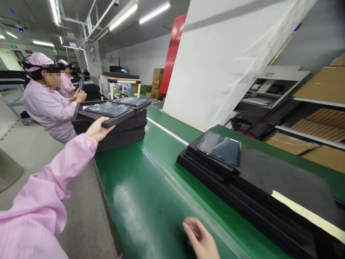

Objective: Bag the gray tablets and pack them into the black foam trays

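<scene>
My left hand (97, 130) reaches out with fingers and thumb around the near edge of a black foam tray (118, 119). That tray is on top of a stack of similar black trays (124, 135) and looks slightly tilted. Flat glassy screen panels (107, 108) in clear film lie on it. Low over the green work surface (151, 201), my right hand (202, 237) has loosely curled fingers, a gap beside the thumb and nothing visible in it. To the right, another screen panel (221, 148) rests on small black trays atop wide black foam slabs (250, 201).
A yellow paper strip (307, 212) lies on the slabs. At the left, a co-worker in pink (51, 104) holds a panel, with another person behind. A white pillar (205, 68) rises beyond the bench. Shelves with cardboard boxes (320, 86) stand at the right.
</scene>
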`<action>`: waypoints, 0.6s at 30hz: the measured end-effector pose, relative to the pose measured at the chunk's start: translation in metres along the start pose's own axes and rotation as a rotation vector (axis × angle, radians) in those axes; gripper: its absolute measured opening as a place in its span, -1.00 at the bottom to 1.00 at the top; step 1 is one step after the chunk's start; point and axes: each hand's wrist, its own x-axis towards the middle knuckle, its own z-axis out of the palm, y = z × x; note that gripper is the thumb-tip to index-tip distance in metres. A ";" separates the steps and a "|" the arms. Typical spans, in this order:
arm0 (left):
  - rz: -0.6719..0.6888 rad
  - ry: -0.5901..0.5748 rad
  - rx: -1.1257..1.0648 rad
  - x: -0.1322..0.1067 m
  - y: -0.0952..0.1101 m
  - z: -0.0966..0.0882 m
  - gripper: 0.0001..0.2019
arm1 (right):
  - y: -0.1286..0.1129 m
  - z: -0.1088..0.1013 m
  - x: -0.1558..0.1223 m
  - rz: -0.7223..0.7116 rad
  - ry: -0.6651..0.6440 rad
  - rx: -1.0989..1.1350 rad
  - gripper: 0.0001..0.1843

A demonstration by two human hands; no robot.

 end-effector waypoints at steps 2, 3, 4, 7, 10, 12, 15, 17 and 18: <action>-0.004 -0.004 -0.051 -0.018 -0.026 0.018 -0.88 | -0.049 0.041 0.025 -0.039 -0.175 0.140 -0.48; -0.004 -0.004 -0.069 -0.026 -0.037 0.028 -0.88 | -0.075 0.062 0.038 -0.045 -0.225 0.256 -0.44; -0.006 -0.008 -0.079 -0.033 -0.047 0.038 -0.87 | -0.099 0.084 0.052 -0.016 -0.269 0.398 -0.39; -0.035 -0.048 -0.061 -0.050 -0.072 0.062 -0.87 | -0.165 0.143 0.089 0.088 -0.350 0.796 -0.41; -0.047 -0.146 -0.015 -0.068 -0.091 0.068 -0.92 | -0.213 0.188 0.113 0.055 -0.348 0.919 -0.57; -0.018 -0.188 -0.015 -0.078 -0.100 0.059 -0.95 | -0.235 0.210 0.123 0.034 -0.292 0.987 -0.69; 0.013 -0.183 -0.101 -0.086 -0.108 0.030 -0.93 | -0.251 0.224 0.130 0.047 -0.194 1.065 -0.83; -0.012 -0.157 -0.183 -0.084 -0.110 0.009 -0.89 | -0.253 0.220 0.130 0.066 -0.166 1.093 -0.87; -0.043 -0.154 -0.210 -0.081 -0.111 -0.001 -0.84 | -0.251 0.215 0.129 0.071 -0.165 1.098 -0.88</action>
